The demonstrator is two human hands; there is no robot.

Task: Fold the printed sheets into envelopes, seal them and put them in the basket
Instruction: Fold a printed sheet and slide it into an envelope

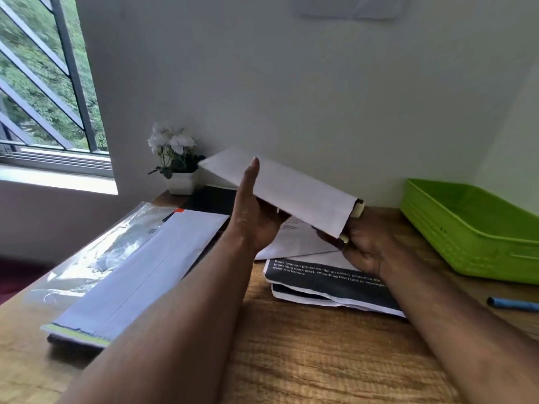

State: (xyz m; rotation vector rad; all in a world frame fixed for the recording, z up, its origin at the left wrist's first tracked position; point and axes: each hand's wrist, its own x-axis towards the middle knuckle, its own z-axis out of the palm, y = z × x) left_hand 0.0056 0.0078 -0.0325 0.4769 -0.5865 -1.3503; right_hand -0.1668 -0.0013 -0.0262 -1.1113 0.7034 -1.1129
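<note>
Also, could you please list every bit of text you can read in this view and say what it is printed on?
"Book (without protective film on cover), protective film (matching book size), smoothing tool (card or squeegee" and "desk workspace": white on the black band of the printed sheet on the desk.
Barcode label on the plastic sleeve: too small to read.
Small print on the paper under the envelope: blurred.
The held envelope and green basket: no text.

The green basket runs off the right edge; the folded sheet hides the fingers' grip.
</note>
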